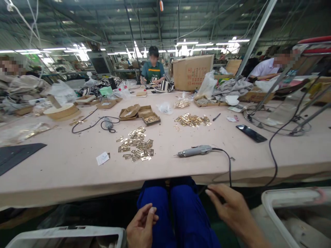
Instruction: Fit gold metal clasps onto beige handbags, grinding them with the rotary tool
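the driver (195,151) lay on the table (160,169), long axis left-right, far and slightly left of the nearer right hand (231,204), fingers parted; left hand (143,225) half-curled; both looked empty.

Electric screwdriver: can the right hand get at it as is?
Likely yes: the right hand is just off the near edge of the table, and nothing covers the electric screwdriver.
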{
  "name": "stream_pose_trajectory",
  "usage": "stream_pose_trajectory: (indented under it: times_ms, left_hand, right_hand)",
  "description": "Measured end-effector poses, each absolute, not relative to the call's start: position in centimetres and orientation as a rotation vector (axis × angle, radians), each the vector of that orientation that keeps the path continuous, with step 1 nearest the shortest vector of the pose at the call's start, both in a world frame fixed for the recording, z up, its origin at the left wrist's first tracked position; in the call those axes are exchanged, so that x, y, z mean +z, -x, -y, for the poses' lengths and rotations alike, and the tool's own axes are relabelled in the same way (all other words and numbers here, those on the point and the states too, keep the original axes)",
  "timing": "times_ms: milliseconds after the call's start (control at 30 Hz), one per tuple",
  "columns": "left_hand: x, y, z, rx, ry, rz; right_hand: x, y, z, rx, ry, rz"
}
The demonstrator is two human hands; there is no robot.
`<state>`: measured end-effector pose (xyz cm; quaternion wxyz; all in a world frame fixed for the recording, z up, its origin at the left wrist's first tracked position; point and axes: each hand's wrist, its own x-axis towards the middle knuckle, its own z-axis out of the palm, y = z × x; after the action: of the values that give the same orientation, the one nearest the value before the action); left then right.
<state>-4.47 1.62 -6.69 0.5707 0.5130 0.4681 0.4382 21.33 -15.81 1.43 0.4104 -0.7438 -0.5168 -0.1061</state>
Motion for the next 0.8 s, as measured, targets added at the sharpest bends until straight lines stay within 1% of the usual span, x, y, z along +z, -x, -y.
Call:
stream_pose_trajectory:
  times_ms: [167,233,333,433,533,633,733,800]
  left_hand:
    - [-8.3,3.6,-0.9,1.133,-1.153,-1.178]
    - [-8.2,3.7,-1.3,1.145,-1.176,-1.203]
    - [-7.0,4.2,-2.7,1.187,-1.342,-1.233]
    - [-4.7,4.4,-5.4,1.235,-1.649,-1.188]
    - [-1.5,3.4,-9.3,1.235,-1.977,-0.978]
    - [1.5,0.0,-13.8,1.147,-2.246,-0.779]
    - [3.4,-4.6,-16.5,1.084,-2.396,-0.695]
    - [3.9,-7.0,-16.3,1.08,-2.442,-0.701]
  right_hand:
    - [-3.3,-16.2,7.6,0.049,1.741,1.445]
    - [-5.5,-14.9,5.9,0.099,1.712,1.428]
    - [-8.2,-14.1,4.7,-0.015,1.718,1.362]
    - [-9.6,-13.9,4.0,-0.144,1.695,1.366]
    - [-10.1,-14.1,3.1,-0.258,1.607,1.367]
    - [-10.3,-14.8,2.3,-0.37,1.596,1.35]
    - [-10.1,-15.2,2.2,-0.409,1.579,1.327]
    - [-9.5,-14.7,2.2,-0.407,1.503,1.3]
